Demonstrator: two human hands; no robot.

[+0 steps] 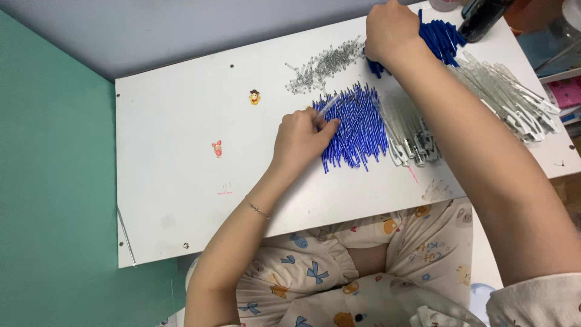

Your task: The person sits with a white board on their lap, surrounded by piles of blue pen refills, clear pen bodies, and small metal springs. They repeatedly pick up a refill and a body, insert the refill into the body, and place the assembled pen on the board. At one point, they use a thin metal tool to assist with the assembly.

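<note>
**Pen parts getting put together, one hand on each pile**

Fingers of the left hand (301, 140) are pinched around a single clear tube (327, 106), its tip poking up over the near edge of the blue refill pile (355, 126). So that hand's closed on one piece, resting right at the pile's left side. The right hand (390, 31) is way up at the far edge of the white board (175, 121), curled down onto a heap of dark blue caps (443, 37); can't tell if it's actually got one gripped or is just rummaging.

Looks to me like the picking stage: one part in hand, the mate being fetched. Whatever comes next needs both hands meeting somewhere central.

Room-wise, the board's left half is wide open apart from two little stickers (254, 96). The right side's packed: small clear bits (321, 65), a row of clear barrels (411, 130), another clear stack (514, 100) running almost to the right edge.
</note>
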